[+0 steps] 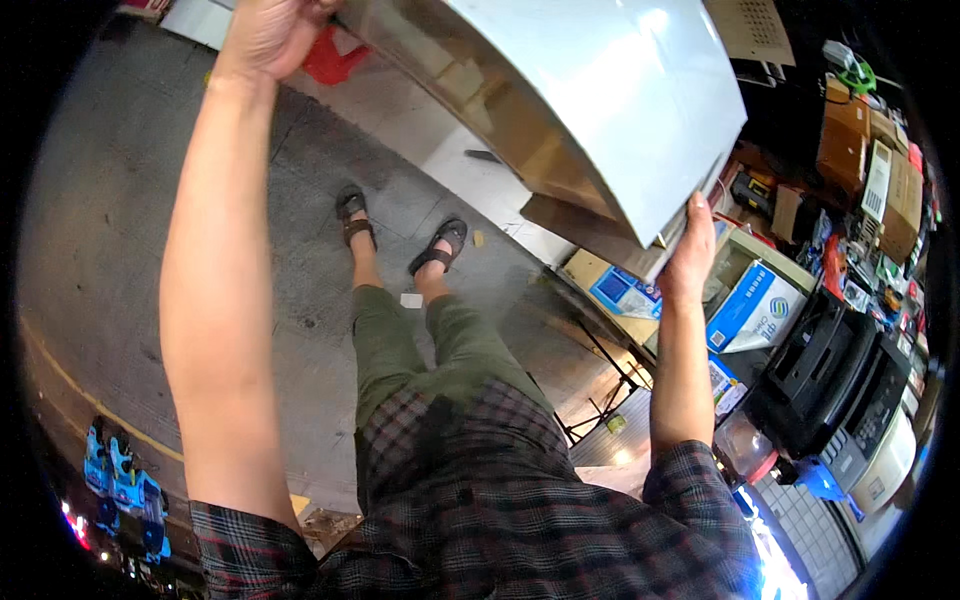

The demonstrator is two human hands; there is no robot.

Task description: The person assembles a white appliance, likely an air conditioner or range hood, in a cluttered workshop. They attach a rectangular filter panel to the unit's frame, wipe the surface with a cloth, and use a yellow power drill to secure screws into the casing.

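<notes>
A large, glossy, pale metal casing with a curved edge fills the upper middle of the head view. Its hollow, brownish underside faces toward me, and its far part runs out of the picture. My right hand grips its lower right corner, thumb up along the side and the other fingers mostly hidden. At the upper left my left hand is closed at the casing's other end, its fingers partly cut off by the picture's top. Both arms are raised and stretched forward.
Below the casing runs a white ledge with a red item on it. To the right stand a black printer, a blue-and-white box, cardboard boxes and clutter. A thin black stand is beside my legs. Blue scooters stand far left.
</notes>
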